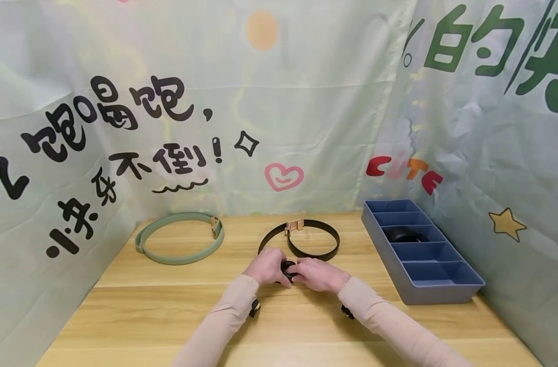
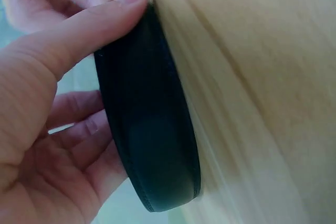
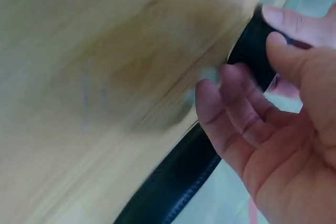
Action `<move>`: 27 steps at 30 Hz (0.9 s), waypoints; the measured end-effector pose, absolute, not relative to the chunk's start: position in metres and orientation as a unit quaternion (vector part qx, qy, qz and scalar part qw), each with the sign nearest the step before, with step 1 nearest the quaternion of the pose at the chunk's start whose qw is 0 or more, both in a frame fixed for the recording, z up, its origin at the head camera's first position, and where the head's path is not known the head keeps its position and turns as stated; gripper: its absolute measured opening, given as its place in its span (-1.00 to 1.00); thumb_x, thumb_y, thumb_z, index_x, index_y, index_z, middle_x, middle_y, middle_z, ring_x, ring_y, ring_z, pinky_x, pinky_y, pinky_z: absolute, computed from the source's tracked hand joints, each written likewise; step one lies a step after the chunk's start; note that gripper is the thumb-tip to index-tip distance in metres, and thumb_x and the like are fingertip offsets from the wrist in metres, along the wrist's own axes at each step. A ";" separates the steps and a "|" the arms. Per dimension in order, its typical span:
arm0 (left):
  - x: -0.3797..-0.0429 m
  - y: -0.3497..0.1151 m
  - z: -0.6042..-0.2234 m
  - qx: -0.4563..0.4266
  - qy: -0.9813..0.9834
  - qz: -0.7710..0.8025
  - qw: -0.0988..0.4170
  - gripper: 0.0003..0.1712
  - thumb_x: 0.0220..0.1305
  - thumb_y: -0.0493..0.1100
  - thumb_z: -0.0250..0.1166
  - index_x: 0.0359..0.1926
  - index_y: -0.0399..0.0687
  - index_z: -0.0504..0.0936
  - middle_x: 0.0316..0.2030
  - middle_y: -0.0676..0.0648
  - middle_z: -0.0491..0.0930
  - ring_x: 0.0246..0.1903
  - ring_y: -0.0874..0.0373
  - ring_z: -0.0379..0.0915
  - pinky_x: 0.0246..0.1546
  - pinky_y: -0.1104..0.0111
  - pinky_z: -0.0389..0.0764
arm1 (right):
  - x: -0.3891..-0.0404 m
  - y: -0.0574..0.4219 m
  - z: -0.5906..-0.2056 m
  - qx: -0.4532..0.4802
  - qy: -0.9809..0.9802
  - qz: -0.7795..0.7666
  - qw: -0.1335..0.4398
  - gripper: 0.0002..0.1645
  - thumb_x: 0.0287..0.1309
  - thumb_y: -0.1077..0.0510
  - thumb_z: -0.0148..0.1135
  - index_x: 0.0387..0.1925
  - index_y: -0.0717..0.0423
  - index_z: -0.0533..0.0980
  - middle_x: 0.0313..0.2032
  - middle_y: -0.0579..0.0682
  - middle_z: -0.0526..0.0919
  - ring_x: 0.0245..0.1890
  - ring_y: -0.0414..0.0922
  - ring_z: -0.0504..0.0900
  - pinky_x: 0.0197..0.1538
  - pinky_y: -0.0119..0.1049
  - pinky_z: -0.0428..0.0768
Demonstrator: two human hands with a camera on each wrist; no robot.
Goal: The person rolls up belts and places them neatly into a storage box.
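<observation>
A black belt (image 1: 287,264) is wound into a small coil between both hands, low over the table. My left hand (image 1: 267,267) grips it, thumb along the outer face and fingers behind, as the left wrist view shows with the smooth black strap (image 2: 152,124). On the other side, my right hand (image 1: 322,275) pinches the coil (image 3: 251,53) with thumb and curved fingers. Just beyond the hands lies a second black belt (image 1: 337,239) in an open loop, with a rose-gold buckle (image 1: 295,224). Its strap (image 3: 173,182) also shows beneath the right fingers.
Back left on the wooden table (image 1: 150,316) is a pale green belt (image 1: 182,261) in a loop with a gold-toned buckle. A blue-grey divided box (image 1: 439,295) stands at the right, a black coiled item (image 1: 401,234) in its middle compartment. Printed cloth (image 1: 233,199) walls the back and sides.
</observation>
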State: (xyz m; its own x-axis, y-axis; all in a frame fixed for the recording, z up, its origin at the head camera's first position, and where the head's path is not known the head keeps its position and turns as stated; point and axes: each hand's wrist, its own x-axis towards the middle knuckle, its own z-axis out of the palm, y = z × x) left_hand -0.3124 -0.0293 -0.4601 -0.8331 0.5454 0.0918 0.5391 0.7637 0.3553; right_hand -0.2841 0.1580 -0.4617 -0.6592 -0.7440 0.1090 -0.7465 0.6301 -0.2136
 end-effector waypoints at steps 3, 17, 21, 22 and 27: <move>-0.311 -0.026 -0.460 0.279 0.943 0.180 -0.008 -0.52 -0.41 0.14 0.69 -0.54 0.05 0.63 -0.55 0.13 0.57 -0.48 0.25 0.40 -0.35 0.40 0.48 | -0.283 0.157 -0.464 0.422 -0.897 0.128 0.019 -0.82 0.33 0.21 0.16 -0.10 -0.06 0.60 -0.28 -0.08 0.68 -0.30 -0.25 0.59 -0.22 -0.36 0.56; -0.312 -0.038 -0.465 0.362 0.911 0.183 0.080 -0.26 -0.10 -0.17 0.60 0.18 0.14 0.57 0.03 0.06 0.65 0.02 0.15 0.55 0.11 0.30 0.50 | -0.291 0.166 -0.468 0.446 -0.885 0.135 -0.001 -0.74 0.33 0.23 0.15 -0.01 0.00 0.63 -0.07 0.01 0.68 -0.02 -0.11 0.63 0.08 -0.22 0.57; -0.312 -0.039 -0.466 0.361 0.909 0.190 0.083 -0.25 -0.12 -0.19 0.61 0.19 0.14 0.59 0.06 0.06 0.65 0.04 0.15 0.54 0.13 0.30 0.49 | -0.290 0.168 -0.467 0.437 -0.890 0.131 -0.014 -0.71 0.34 0.22 0.13 0.03 -0.04 0.61 -0.09 -0.03 0.64 -0.05 -0.16 0.61 0.07 -0.25 0.57; -0.313 -0.038 -0.466 0.357 0.912 0.190 0.074 -0.28 -0.15 -0.18 0.62 0.14 0.13 0.62 0.02 0.06 0.67 0.01 0.16 0.55 0.10 0.31 0.50 | -0.289 0.167 -0.467 0.429 -0.894 0.130 -0.017 -0.72 0.35 0.21 0.13 0.03 -0.06 0.61 -0.11 -0.05 0.63 -0.07 -0.19 0.60 0.05 -0.26 0.57; -0.314 -0.036 -0.466 0.325 0.932 0.160 0.008 -0.35 -0.30 0.06 0.66 -0.05 0.13 0.70 -0.16 0.11 0.72 -0.15 0.16 0.59 -0.07 0.28 0.55 | -0.284 0.159 -0.464 0.402 -0.906 0.132 -0.016 -0.80 0.34 0.11 0.17 -0.05 -0.15 0.61 -0.23 -0.10 0.58 -0.27 -0.26 0.48 -0.17 -0.32 0.51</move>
